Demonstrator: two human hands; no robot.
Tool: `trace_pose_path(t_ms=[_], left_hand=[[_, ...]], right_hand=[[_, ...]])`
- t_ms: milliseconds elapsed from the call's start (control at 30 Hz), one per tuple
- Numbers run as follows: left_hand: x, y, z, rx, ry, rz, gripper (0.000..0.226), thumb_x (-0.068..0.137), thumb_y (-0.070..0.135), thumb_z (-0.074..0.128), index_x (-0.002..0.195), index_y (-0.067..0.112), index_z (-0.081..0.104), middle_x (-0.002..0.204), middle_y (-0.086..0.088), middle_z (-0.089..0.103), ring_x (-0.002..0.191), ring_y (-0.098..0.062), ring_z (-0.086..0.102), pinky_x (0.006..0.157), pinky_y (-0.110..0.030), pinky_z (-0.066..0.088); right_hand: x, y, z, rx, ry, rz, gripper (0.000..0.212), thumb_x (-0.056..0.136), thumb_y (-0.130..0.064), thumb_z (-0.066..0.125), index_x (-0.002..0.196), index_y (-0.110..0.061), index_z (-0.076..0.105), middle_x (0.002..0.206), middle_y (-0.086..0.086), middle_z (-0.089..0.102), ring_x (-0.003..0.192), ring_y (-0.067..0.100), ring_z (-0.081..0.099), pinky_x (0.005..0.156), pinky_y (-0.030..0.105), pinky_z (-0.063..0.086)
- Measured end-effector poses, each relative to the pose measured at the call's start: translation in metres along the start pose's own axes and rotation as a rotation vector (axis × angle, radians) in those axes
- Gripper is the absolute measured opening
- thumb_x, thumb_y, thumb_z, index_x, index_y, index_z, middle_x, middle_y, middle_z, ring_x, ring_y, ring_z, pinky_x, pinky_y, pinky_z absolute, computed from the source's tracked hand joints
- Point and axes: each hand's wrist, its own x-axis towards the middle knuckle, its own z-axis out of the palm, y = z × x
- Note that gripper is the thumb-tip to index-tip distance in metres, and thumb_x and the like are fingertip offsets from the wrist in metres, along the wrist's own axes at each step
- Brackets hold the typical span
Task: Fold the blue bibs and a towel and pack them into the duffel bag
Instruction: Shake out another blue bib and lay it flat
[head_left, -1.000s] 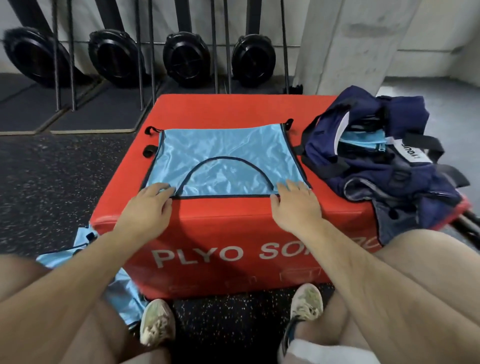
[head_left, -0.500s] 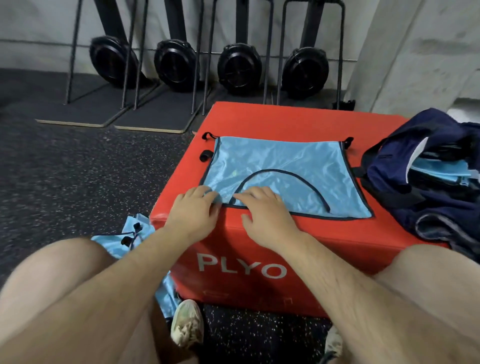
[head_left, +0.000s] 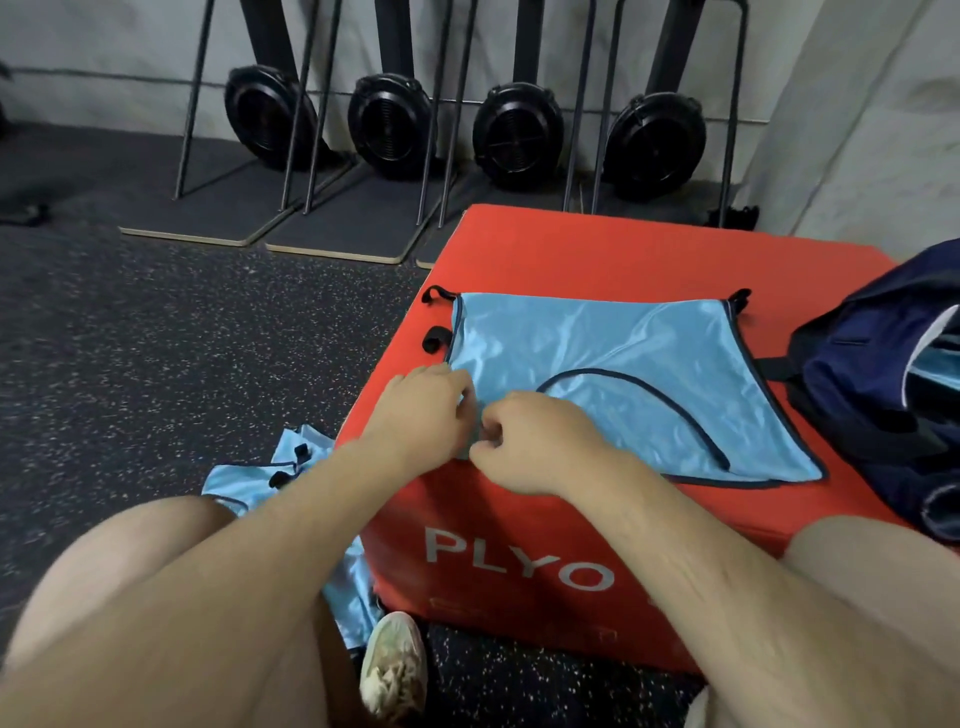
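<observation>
A light blue bib (head_left: 618, 358) with dark trim lies flat on top of the red plyo box (head_left: 571, 249). Both hands meet at its near left corner. My left hand (head_left: 421, 410) has curled fingers pinching the bib's left edge. Right beside it, my right hand (head_left: 530, 441) curls its fingers on the near hem. The navy duffel bag (head_left: 878, 395) sits open at the box's right end, with light blue fabric showing inside. Another blue bib (head_left: 275, 467) lies crumpled on the floor left of the box. No towel is visible.
Black speckled rubber floor (head_left: 156, 364) spreads to the left. Several black fan-wheel machines (head_left: 514, 135) on metal stands line the back wall, with mats under them. My knees and a pale shoe (head_left: 395, 670) are close in front of the box.
My right hand slid left along the near hem from the right corner to the left corner, next to my left hand. Both hands now curl on the fabric. The view swung left.
</observation>
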Motion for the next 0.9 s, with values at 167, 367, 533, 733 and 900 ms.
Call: trace_pose_path(t_ms=[167,367,533,733,900], left_hand=[[0.061,-0.029,-0.021,0.153,-0.151,-0.074,0.031,0.094,0.027,0.053,0.122,0.013,0.058,0.122,-0.013,0.050,0.117,-0.036,0.048,0.095,-0.046,0.045],[0.103,-0.055,-0.001,0.188,-0.180,0.003,0.035,0.094,0.027,0.052,0.127,0.016,0.053,0.131,-0.007,0.053,0.121,-0.031,0.046,0.096,-0.046,0.041],[0.125,-0.062,0.001,0.114,-0.253,-0.041,0.034,0.091,0.020,0.050,0.124,0.023,0.059,0.127,-0.009,0.050,0.121,-0.034,0.046,0.099,-0.045,0.042],[0.132,-0.063,-0.013,0.223,-0.171,-0.290,0.047,0.078,0.029,0.053,0.123,0.018,0.053,0.129,-0.008,0.041,0.126,-0.032,0.035,0.107,-0.043,0.028],[0.150,-0.025,0.013,-0.312,-0.054,-0.061,0.043,0.091,0.017,0.050,0.133,0.010,0.053,0.137,-0.006,0.048,0.130,-0.025,0.042,0.109,-0.033,0.033]], right_hand=[[0.034,-0.001,-0.010,0.019,0.149,0.017,0.030,0.093,-0.028,0.048,0.119,-0.019,0.062,0.123,0.003,0.058,0.118,0.028,0.050,0.095,0.039,0.044],[0.079,0.006,0.030,-0.014,0.239,0.016,0.036,0.097,-0.018,0.043,0.131,-0.012,0.054,0.133,0.003,0.048,0.124,0.026,0.041,0.104,0.038,0.036],[0.133,0.018,0.026,-0.029,0.189,0.014,0.045,0.099,-0.025,0.042,0.142,-0.013,0.046,0.155,0.005,0.036,0.141,0.027,0.028,0.113,0.038,0.025],[0.143,0.024,0.053,-0.032,0.109,0.004,0.055,0.101,-0.051,0.026,0.155,-0.045,0.018,0.168,0.000,0.009,0.153,0.028,0.004,0.124,0.044,0.003],[0.146,0.023,0.055,-0.115,0.165,-0.026,0.078,0.086,-0.056,0.003,0.148,-0.031,0.045,0.157,0.007,0.039,0.146,0.035,0.024,0.121,0.047,0.016]])
